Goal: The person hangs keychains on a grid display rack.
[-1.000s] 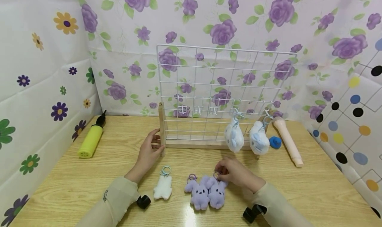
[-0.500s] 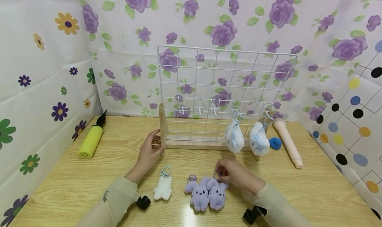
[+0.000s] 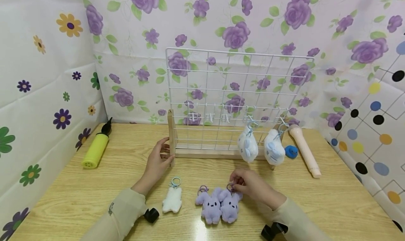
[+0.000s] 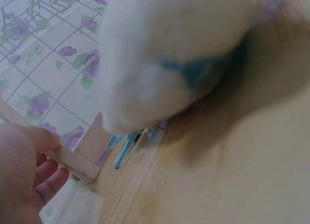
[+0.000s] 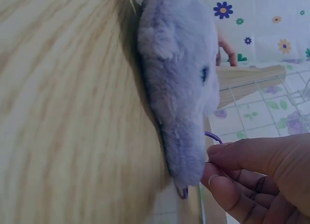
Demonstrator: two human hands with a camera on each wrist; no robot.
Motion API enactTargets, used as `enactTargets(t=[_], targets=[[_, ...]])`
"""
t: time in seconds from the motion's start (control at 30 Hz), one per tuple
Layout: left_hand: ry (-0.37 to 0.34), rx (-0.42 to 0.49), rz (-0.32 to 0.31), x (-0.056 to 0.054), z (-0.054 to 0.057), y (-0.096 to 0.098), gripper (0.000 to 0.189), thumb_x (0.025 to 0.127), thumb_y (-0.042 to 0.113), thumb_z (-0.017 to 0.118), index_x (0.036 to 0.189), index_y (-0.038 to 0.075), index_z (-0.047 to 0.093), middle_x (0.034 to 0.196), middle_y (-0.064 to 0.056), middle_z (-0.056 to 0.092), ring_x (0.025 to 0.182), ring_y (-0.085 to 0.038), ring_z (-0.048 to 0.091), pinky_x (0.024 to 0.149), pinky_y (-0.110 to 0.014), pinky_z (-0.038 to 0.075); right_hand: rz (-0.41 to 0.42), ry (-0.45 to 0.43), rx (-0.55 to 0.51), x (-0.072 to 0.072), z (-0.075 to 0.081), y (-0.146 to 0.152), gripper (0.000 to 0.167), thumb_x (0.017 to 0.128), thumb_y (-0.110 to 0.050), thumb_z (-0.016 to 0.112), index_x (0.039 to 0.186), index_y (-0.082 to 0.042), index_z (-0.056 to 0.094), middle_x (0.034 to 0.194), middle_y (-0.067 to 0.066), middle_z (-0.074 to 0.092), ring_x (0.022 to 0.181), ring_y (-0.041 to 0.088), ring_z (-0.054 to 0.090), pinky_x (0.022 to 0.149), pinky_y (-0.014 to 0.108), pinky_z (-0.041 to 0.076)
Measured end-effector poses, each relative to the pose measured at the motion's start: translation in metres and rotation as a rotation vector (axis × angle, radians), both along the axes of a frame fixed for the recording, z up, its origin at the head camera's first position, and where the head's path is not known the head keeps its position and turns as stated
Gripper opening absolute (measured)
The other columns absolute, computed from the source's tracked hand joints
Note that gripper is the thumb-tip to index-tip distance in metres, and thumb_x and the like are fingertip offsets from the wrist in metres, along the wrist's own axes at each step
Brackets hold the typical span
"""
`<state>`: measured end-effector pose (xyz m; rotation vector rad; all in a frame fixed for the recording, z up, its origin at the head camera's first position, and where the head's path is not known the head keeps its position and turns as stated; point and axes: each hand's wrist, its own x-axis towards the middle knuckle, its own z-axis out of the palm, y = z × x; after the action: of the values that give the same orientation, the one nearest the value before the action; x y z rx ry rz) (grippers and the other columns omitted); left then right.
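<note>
My left hand (image 3: 157, 163) holds the left wooden post (image 3: 172, 133) of a white wire grid rack, thumb in front in the left wrist view. My right hand (image 3: 254, 188) pinches the purple ring of the right-hand purple plush keychain (image 3: 230, 208), which lies on the table. Thumb and fingertip meet at that ring (image 5: 213, 136) in the right wrist view. Another purple plush keychain (image 3: 211, 208) lies against it on the left. Further left lies a white plush keychain (image 3: 172, 200) with a light-blue ring; a blurred white plush (image 4: 169, 54) fills much of the left wrist view.
Two white-and-blue plush keychains (image 3: 248, 146) hang from hooks on the rack's right side. Several white hooks (image 3: 210, 117) hang bare to their left. A small blue duck (image 3: 291, 152) and a pale pink tube (image 3: 305, 151) lie at right. A yellow-green hand pump (image 3: 96, 150) lies far left.
My right wrist has shifted slightly right and its fingers remain at the purple ring. The left hand keeps its place on the post, and the keychains look unmoved.
</note>
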<state>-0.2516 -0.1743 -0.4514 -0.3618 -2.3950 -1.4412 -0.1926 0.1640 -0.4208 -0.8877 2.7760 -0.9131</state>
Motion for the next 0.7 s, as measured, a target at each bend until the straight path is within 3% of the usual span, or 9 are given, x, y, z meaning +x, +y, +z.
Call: enactTargets(t=[0.23,0.7], targets=[[-0.003,0.001,0.001,0.000,0.000,0.000,0.067,0.083,-0.004,0.069,0.141,0.004,0.037,0.115,-0.021,0.057,0.100,-0.031,0.059,0.081,-0.038,0.057,0.005,0.048,-0.015,0.006,0.009,0.005,0.004,0.089,-0.009,0.067,0.086,-0.011,0.065,0.080,-0.004,0.067,0.072,-0.002,0.057,0.062,0.017,0.051],[0.000,0.003,-0.005,0.000,0.000,0.001,0.067,0.084,-0.004,0.069,0.141,0.003,0.037,0.115,-0.021,0.057,0.100,-0.031,0.059,0.081,-0.039,0.057,0.052,0.079,0.005,0.019,0.048,0.008,0.004,0.091,-0.012,0.065,0.090,-0.010,0.068,0.085,-0.005,0.067,0.075,-0.001,0.060,0.062,0.017,0.052]])
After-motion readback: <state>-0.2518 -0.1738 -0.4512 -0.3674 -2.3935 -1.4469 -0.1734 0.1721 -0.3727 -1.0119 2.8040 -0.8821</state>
